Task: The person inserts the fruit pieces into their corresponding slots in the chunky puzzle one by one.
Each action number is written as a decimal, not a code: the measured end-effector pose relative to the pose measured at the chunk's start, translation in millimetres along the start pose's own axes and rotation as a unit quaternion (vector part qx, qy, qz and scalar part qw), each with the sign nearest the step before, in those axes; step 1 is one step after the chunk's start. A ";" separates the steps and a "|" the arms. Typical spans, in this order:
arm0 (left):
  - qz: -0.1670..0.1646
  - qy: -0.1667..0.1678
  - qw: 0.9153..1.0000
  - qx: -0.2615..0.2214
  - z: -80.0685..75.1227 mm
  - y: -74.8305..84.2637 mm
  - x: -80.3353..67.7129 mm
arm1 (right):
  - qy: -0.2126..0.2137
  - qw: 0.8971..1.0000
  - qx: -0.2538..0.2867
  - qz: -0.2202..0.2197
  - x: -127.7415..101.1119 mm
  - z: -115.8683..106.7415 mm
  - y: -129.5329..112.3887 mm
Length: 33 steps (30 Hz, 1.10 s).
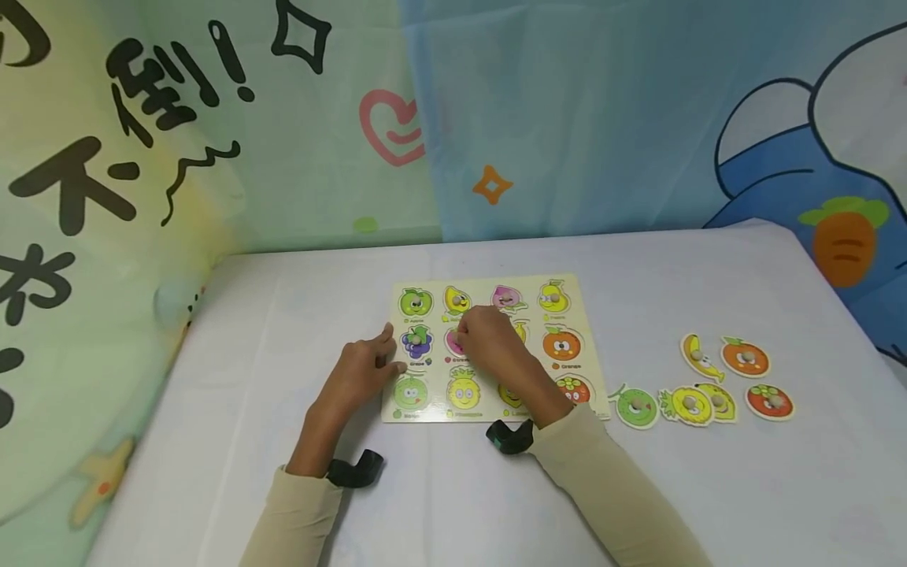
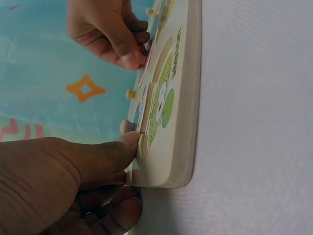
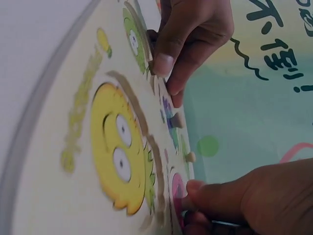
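A wooden fruit puzzle board (image 1: 439, 398) lies on the white table. My left hand (image 1: 361, 374) holds its left edge, thumb on top and the other fingers curled beside the edge in the left wrist view. Over the middle row, my right hand (image 1: 492, 339) pinches a pink fruit piece (image 3: 177, 188) at its recess; the hand partly covers it. Knobbed grape (image 1: 416, 342), green apple (image 1: 416, 302), peach (image 1: 506, 297) and pear (image 1: 553, 298) pieces sit in the board. The pineapple recess (image 3: 117, 147) shows its printed picture.
Right of the board lie loose knobbed pieces: a banana (image 1: 701, 359), an orange (image 1: 745, 358), a green melon (image 1: 636, 408), a pineapple (image 1: 690, 405), a yellow piece (image 1: 723, 403) partly under it, and a red fruit (image 1: 770, 402). A printed curtain (image 1: 567, 118) hangs behind the table.
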<state>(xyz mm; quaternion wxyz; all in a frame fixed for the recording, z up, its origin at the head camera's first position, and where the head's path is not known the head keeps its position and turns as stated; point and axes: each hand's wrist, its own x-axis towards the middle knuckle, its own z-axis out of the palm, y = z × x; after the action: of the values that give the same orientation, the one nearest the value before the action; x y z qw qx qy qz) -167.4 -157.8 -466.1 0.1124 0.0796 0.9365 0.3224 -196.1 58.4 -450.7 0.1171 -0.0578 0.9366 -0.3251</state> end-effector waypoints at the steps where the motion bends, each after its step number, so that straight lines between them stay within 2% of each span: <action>1: 0.002 0.000 1.000 0.000 0.0 -0.6 -0.2 | 0.002 1.000 -0.003 0.001 0.2 1.3 -0.7; 13: -0.006 -0.008 1.000 -0.002 -1.6 0.9 -1.7 | 0.004 1.000 0.018 0.018 0.1 4.1 -0.4; 26: -0.009 -0.008 1.000 -0.003 -2.2 1.7 -1.3 | 0.002 1.000 0.019 0.002 2.1 1.2 2.6; 33: -0.016 -0.009 1.000 -0.008 -1.1 1.3 -0.3 | 0.006 0.999 0.049 0.004 1.8 -4.8 10.2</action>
<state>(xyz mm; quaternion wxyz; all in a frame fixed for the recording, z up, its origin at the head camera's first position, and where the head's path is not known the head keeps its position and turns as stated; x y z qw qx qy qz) -167.3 -157.5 -464.3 0.1261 0.0668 0.9341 0.3272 -199.4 68.9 -453.7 0.1158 -0.0467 0.9203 -0.3707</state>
